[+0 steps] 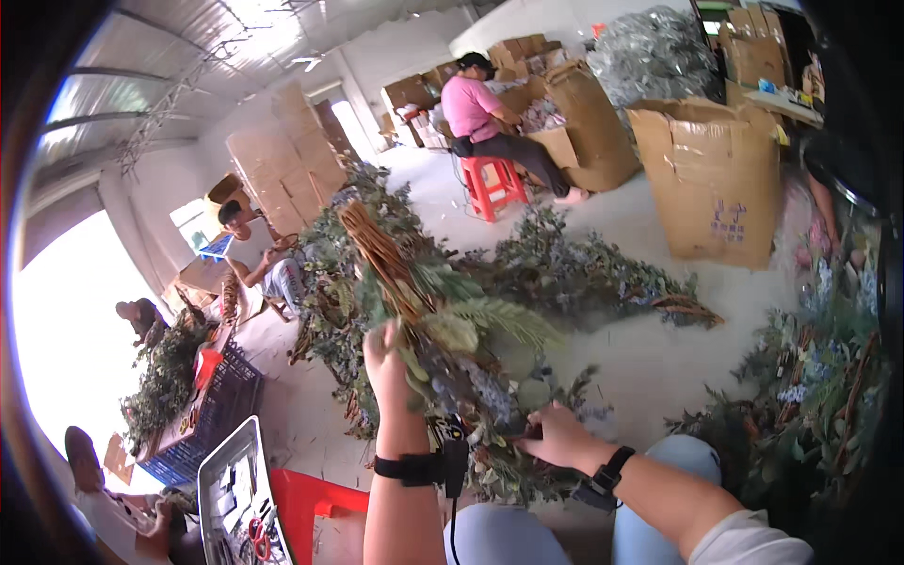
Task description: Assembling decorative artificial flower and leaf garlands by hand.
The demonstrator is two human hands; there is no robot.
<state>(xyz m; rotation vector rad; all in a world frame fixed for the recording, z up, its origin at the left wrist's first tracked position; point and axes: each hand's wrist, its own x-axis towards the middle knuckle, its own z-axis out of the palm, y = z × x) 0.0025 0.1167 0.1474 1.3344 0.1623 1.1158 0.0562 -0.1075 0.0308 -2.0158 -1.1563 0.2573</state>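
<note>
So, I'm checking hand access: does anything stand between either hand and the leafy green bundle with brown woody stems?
Nothing visible does: the left hand grips the leafy green bundle near its brown woody stems, and the right hand is at its lower right side. Exact contact there is unclear.

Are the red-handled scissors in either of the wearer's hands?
No, the scissors lie in the tray at lower left, while the left hand and right hand are at the leafy bundle.
</note>
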